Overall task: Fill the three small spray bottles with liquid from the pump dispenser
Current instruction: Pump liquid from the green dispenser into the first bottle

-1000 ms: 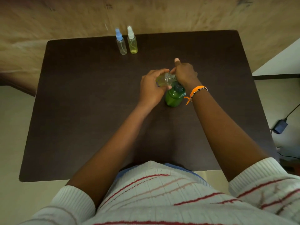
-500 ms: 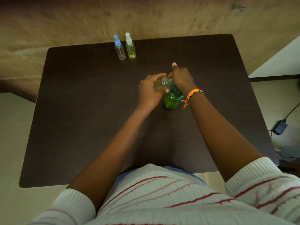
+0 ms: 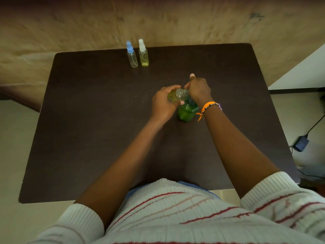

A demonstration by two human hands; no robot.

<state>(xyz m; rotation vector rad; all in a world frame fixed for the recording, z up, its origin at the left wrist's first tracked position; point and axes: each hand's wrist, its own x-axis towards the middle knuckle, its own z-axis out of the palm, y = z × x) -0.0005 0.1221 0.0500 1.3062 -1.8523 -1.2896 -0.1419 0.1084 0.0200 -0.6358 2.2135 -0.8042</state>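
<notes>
My left hand [image 3: 162,103] grips a small clear spray bottle [image 3: 176,95] without its cap, tilted on its side, with yellowish liquid inside. Its mouth points at the head of the green pump dispenser [image 3: 187,110], which stands on the dark table [image 3: 88,129]. My right hand [image 3: 198,88] curls over the pump head and hides it, thumb sticking up. Two capped spray bottles stand upright side by side at the table's far edge: a blue-capped clear one [image 3: 132,55] and a white-capped one [image 3: 143,53] holding yellowish liquid.
A wall runs just behind the table's far edge. On the floor to the right lies a dark power adapter [image 3: 301,146] with a cable. A pale ledge [image 3: 302,73] sits beyond the right edge.
Both hands, the held bottle and the dispenser stay together in the same grip. The view has shifted a little; the scene sits lower in the picture.
</notes>
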